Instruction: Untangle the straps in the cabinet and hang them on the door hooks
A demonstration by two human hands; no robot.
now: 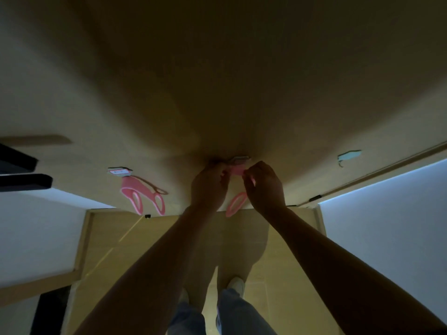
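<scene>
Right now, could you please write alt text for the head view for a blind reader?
The left hand and right hand pinch a pink strap at the middle door hook. A second pink strap hangs from the left hook.

1. Tan door (217, 81), upright
2. Left hook (119, 171) on the door, carrying first pink strap (142, 194), loops hanging down
3. Middle hook (239, 159), second pink strap (235, 204) at it
4. Right hook (348, 155), pale blue
5. Wooden floor (116, 250) below, pale shoe (238, 285) standing on it
</scene>
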